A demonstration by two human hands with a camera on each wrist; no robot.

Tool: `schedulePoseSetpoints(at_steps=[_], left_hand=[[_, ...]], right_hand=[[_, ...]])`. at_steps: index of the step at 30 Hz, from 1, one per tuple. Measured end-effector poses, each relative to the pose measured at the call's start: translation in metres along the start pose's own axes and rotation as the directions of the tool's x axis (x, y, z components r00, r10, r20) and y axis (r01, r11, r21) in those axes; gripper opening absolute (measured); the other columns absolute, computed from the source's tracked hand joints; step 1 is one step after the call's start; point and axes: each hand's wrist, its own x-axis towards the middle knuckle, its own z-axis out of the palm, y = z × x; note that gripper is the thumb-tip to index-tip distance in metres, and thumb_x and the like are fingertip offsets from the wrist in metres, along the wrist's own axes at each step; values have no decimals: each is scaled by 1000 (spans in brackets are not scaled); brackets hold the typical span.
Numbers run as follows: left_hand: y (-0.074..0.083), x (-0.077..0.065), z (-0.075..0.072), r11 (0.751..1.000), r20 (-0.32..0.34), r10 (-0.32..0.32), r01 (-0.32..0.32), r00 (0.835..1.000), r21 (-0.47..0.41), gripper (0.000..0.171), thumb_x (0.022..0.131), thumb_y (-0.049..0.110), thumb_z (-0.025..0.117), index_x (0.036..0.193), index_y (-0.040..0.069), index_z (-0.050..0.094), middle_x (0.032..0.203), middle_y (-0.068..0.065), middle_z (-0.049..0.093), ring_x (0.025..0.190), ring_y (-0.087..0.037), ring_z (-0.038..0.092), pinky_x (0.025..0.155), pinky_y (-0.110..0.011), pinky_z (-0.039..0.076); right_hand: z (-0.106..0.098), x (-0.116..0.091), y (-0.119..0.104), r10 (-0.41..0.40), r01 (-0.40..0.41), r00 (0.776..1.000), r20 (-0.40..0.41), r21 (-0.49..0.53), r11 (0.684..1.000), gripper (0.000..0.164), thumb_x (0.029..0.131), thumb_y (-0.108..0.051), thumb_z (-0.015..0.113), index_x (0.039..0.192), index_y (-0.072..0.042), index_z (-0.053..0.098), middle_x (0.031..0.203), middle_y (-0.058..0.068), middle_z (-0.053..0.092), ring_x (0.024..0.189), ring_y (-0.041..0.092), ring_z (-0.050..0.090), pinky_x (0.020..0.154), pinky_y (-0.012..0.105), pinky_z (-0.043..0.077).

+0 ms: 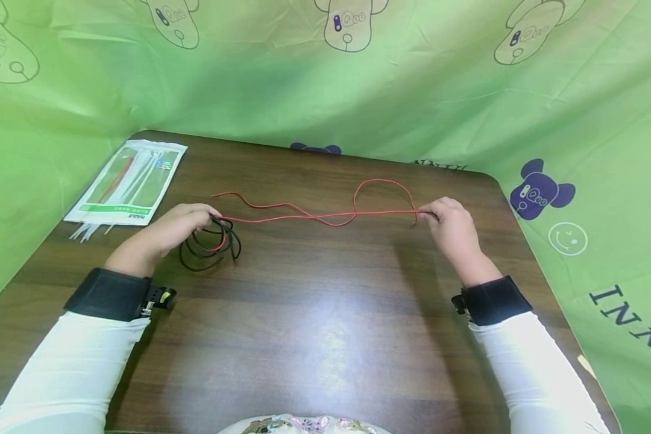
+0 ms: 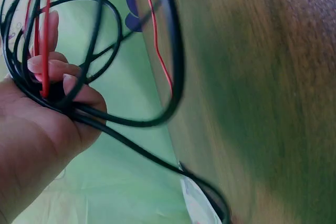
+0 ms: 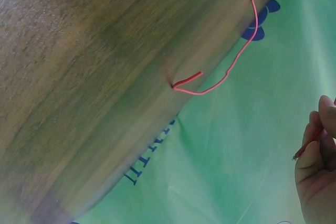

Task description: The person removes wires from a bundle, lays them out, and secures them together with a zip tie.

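My left hand grips a coiled black cable, whose loops hang from the fingers over the table. A red wire is held in the same fingers, and part of it runs through the black loops. My right hand pinches the far end of the red wire, which stretches nearly straight between both hands. In the right wrist view a short tip of the wire sticks out past the fingers. Another length of red wire curves loosely over the table behind the stretched part, with a bent end near the right hand.
A clear-windowed white bag of cable ties lies at the table's back left, with several white tie ends poking out below it. The brown wooden table is bordered by a green printed cloth at the back and sides.
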Motion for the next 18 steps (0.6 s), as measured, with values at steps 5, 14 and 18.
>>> schedulePoseSetpoints(at_steps=[5,14,18], left_hand=[[2,2,4,996,-75,35,-28,997,88,49,100,46,45,107,1,63,98,-16,56,94,-31,49,78,-41,40],[-2,4,3,985,-108,99,-81,989,153,37,99,29,55,112,-3,67,120,-25,59,116,-41,51,94,-52,40],[-2,3,1,989,-143,92,-74,985,130,36,98,29,56,114,-1,66,120,-25,60,114,-39,51,89,-48,41]], right_hand=[[-1,0,1,3,-3,1000,-3,1,1000,7,83,3,70,90,4,72,86,18,66,85,36,59,76,49,46],[-7,1,5,13,-13,1000,-3,-9,1000,6,85,3,69,90,3,71,86,18,66,86,37,60,77,51,46],[-9,1,8,18,-19,1000,-9,-18,1000,6,85,1,69,91,2,72,87,18,67,87,37,60,78,51,46]])
